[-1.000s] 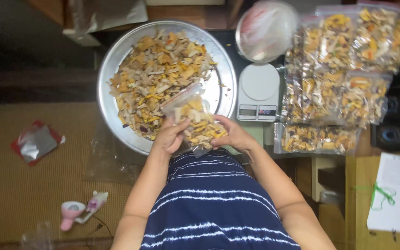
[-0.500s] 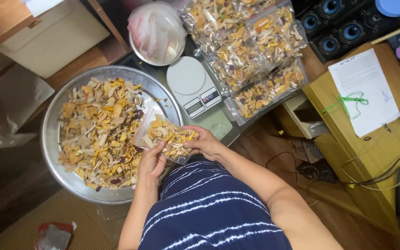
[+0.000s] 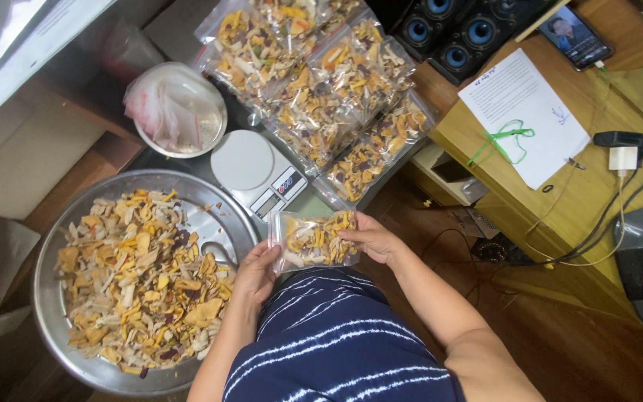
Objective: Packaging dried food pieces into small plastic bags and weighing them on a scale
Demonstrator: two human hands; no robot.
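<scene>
Bag point(image 3: 312, 240) of clear glossy plastic film, as are the filled bags point(image 3: 314, 89) far; tray point(image 3: 226, 223) of dull brushed metal; scale point(image 3: 256, 171) of smooth white plastic; desk point(image 3: 597, 193) right of matt wood; sheet point(image 3: 522, 112) of paper.

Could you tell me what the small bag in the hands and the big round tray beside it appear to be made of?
The small bag looks like thin clear plastic film: glossy, and the dried chips show through it. The big round tray looks like bare metal, probably aluminium or steel: silvery-grey, with a dull sheen and a rolled rim.
</scene>
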